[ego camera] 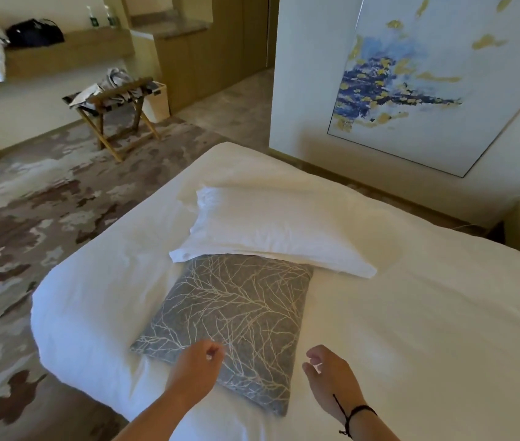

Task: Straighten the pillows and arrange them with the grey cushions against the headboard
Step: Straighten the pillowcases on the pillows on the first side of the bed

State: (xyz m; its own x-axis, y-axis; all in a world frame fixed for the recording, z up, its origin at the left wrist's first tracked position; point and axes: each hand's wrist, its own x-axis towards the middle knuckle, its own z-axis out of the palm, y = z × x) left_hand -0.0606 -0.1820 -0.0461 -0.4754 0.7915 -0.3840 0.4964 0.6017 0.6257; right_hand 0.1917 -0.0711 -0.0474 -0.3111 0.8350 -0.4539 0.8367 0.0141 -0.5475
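Little looks done: the grey branch-patterned cushion [230, 326] lies flat mid-bed, far edge under the white pillow [271, 230], while the left hand [196, 369] and right hand [331, 375] hover near it, fingers loosely curled, holding nothing.

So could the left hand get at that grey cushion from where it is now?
Probably yes. The left hand hovers over the near edge of the grey cushion with fingers curled, holding nothing, and nothing lies between them. The white pillow overlaps only the cushion's far edge, so the near side looks free.
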